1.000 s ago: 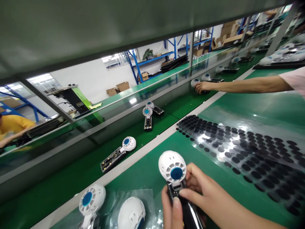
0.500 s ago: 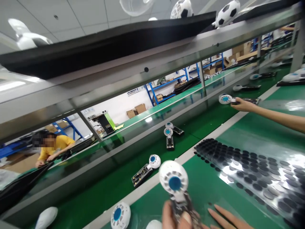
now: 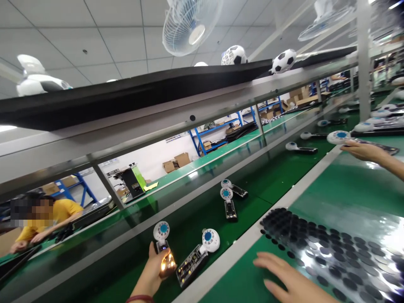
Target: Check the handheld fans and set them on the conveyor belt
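Observation:
In my left hand (image 3: 151,269) is a small fan unit (image 3: 162,231) with a round, slotted white head, a blue centre and an exposed circuit-board handle. Orange-white lights glow on the handle under my fingers. Just right of it, on the green belt (image 3: 195,214), lies a similar fan unit (image 3: 211,240) with its board facing up. My right hand (image 3: 284,275) is over the green worktop (image 3: 240,269), its fingers apart and holding nothing. Beside it, black round discs (image 3: 328,248) lie in rows on a shiny clear sheet.
Two more fan units (image 3: 230,208) lie farther along the belt. At the right, another person's hand (image 3: 362,150) grips a fan unit (image 3: 339,136). A metal-framed shelf (image 3: 151,115) runs overhead, bearing football-patterned pieces (image 3: 284,61). Across the line sits a person in yellow (image 3: 65,210).
My left hand has moved left with a fan unit, from the worktop to the belt side, and lights now show on the handle. The other person's hand has moved right. My view has tilted up.

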`<move>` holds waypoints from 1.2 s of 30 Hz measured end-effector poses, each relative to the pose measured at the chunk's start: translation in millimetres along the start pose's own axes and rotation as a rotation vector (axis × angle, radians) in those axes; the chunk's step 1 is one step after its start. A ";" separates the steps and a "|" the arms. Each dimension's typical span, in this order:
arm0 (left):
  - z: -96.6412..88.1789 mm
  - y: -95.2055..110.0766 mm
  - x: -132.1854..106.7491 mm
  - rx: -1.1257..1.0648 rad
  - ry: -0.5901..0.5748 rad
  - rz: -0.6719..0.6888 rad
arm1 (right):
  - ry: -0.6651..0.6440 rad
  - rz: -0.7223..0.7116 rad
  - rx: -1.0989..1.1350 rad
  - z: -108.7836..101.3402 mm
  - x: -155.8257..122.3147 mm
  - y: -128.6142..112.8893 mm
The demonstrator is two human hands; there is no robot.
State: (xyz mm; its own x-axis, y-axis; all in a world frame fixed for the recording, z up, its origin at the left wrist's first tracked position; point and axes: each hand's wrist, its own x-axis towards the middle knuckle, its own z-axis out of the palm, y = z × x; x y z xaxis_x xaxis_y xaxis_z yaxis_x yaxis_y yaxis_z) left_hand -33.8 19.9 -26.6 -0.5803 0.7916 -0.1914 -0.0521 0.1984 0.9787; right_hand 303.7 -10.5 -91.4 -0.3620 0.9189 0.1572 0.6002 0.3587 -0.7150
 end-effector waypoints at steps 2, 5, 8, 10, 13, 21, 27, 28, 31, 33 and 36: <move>5.8 -3.6 3.5 -0.035 -0.023 -0.001 | 0.076 0.059 -0.067 -2.5 46.5 -1.2; 12.8 -4.7 7.8 -0.108 -0.087 0.044 | 0.189 0.134 -0.135 5.9 112.4 4.4; 18.4 -3.6 6.5 -0.183 -0.162 0.097 | 0.296 0.232 -0.207 17.7 157.0 12.6; 21.3 -2.9 2.4 -0.222 -0.214 0.116 | 0.343 0.288 -0.246 24.4 172.3 17.1; 23.2 -1.8 -4.9 -0.237 -0.267 0.105 | 0.375 0.330 -0.276 31.9 180.4 22.5; 15.1 0.7 -8.5 -0.178 -0.295 0.071 | 0.445 0.414 -0.058 25.8 184.5 34.6; 7.2 2.0 -4.0 -0.162 -0.320 0.053 | 0.570 0.451 0.339 9.5 173.8 36.5; 6.4 2.5 -4.5 -0.161 -0.338 0.049 | 0.590 0.447 0.404 8.1 171.0 35.5; 5.7 3.8 -7.4 -0.178 -0.390 0.028 | 0.617 0.410 0.586 6.1 160.7 30.9; 7.0 4.4 -10.4 -0.200 -0.408 0.018 | 0.604 0.382 0.700 5.1 150.5 28.3; 12.0 5.2 -17.4 -0.231 -0.432 0.023 | 0.536 0.365 0.854 2.2 125.8 28.0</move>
State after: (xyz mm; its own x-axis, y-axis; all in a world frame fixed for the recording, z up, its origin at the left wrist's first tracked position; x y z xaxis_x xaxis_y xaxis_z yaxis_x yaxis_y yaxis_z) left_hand -14.2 14.1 -19.1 -0.1954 0.9713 -0.1353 -0.2505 0.0840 0.9645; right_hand 273.4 114.8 -93.1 0.2236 0.9741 -0.0325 -0.1643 0.0048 -0.9864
